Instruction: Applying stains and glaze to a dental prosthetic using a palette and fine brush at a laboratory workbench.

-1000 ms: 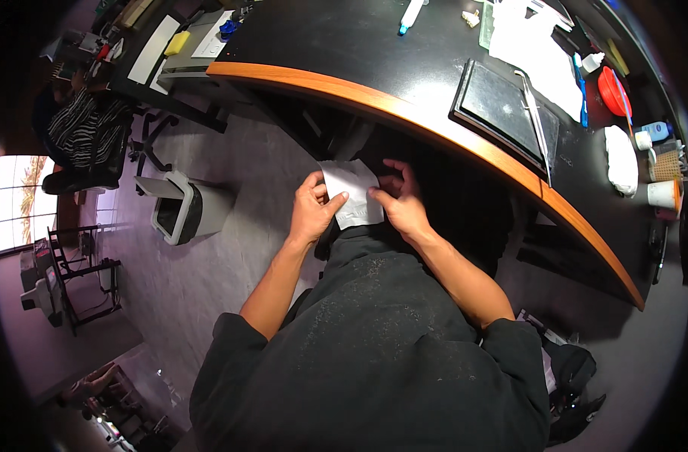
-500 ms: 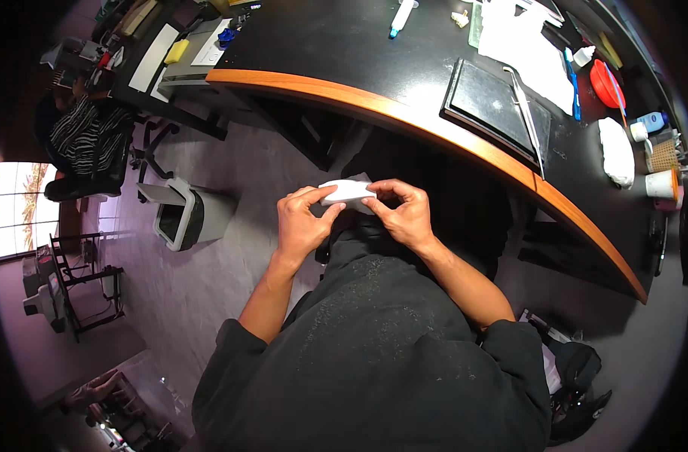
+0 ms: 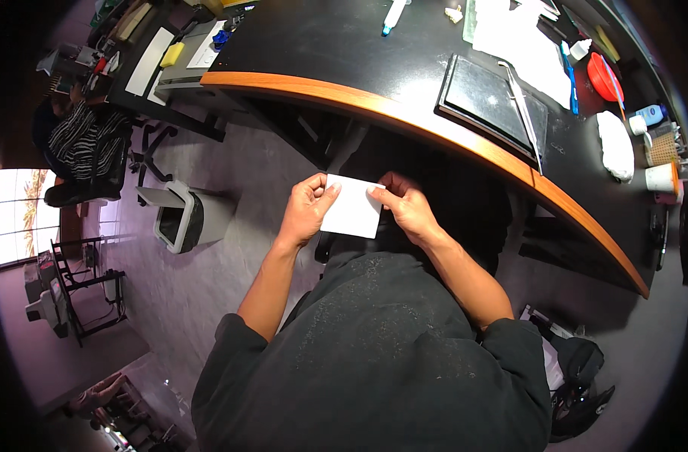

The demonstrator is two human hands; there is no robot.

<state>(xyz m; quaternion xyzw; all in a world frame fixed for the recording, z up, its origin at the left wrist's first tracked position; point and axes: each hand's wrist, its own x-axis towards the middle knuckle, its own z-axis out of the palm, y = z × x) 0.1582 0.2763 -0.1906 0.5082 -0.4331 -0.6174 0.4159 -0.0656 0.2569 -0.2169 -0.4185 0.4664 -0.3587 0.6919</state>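
A small white square paper (image 3: 350, 211) is held upright over my lap, below the desk's front edge. My left hand (image 3: 308, 211) pinches its upper left side, thumb on the front face and fingers curled behind. On the opposite side, my right hand (image 3: 409, 212) grips the upper right corner between thumb and fingers, with some fingertips hidden in shadow behind the paper.
The black desk (image 3: 314, 45) holds a black pad (image 3: 480, 98), metal tool, white cloths and red bowl (image 3: 605, 75). A lidded grey bin (image 3: 208, 218) stands left on the floor. Another person in striped clothing (image 3: 88, 143) sits at the left desk; a bag (image 3: 577, 369) lies lower right.
The paper went from a larger loose sheet, through a narrow folded strip, to a flat, smooth square facing me. Both hands shifted with it, keeping hold.
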